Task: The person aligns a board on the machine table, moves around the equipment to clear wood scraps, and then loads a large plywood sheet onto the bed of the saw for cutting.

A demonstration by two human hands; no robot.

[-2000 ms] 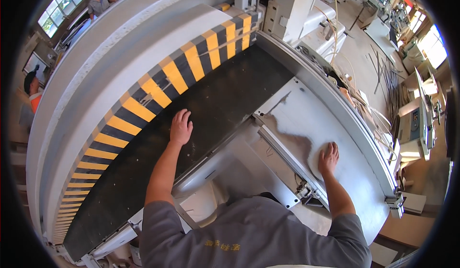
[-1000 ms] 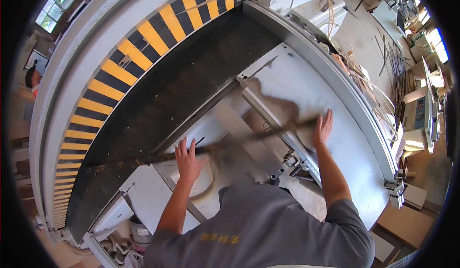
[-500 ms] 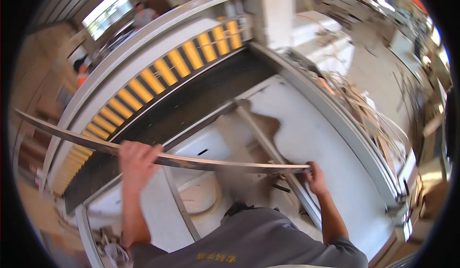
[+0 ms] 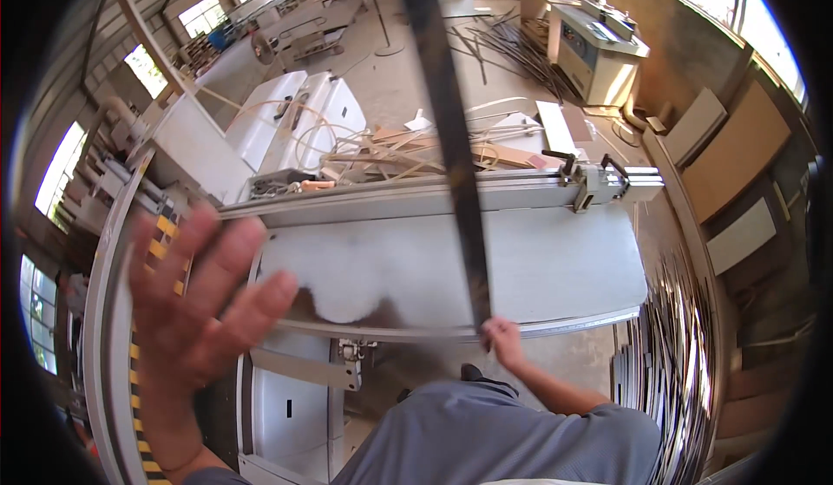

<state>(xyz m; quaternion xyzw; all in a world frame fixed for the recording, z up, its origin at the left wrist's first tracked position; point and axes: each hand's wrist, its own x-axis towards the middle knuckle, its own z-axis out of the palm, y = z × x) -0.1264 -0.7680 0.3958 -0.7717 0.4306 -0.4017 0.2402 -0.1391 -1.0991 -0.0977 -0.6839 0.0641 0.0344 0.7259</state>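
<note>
A long, thin dark strip (image 4: 460, 173) runs from the top of the picture down across the pale grey machine table (image 4: 564, 264). Its near end is gripped in my right hand (image 4: 503, 344), just off the table's near edge. My left hand (image 4: 204, 298) is lifted close to the camera at the left, fingers spread, holding nothing. It is slightly blurred and hides part of the yellow-and-black striped guard (image 4: 160, 238) behind it. The strip's far end passes out of view at the top.
A metal fence (image 4: 382, 203) with a clamp-like stop (image 4: 586, 188) borders the table's far side. Wood offcuts (image 4: 390, 151) pile up behind it. Many thin strips (image 4: 672, 372) lean at the right, below boards (image 4: 737, 168) against the wall. Another machine (image 4: 599, 55) stands beyond.
My left hand has let go of the strip and come up open. The strip has swung from crosswise to pointing away from me, still in my right hand. The view has turned right.
</note>
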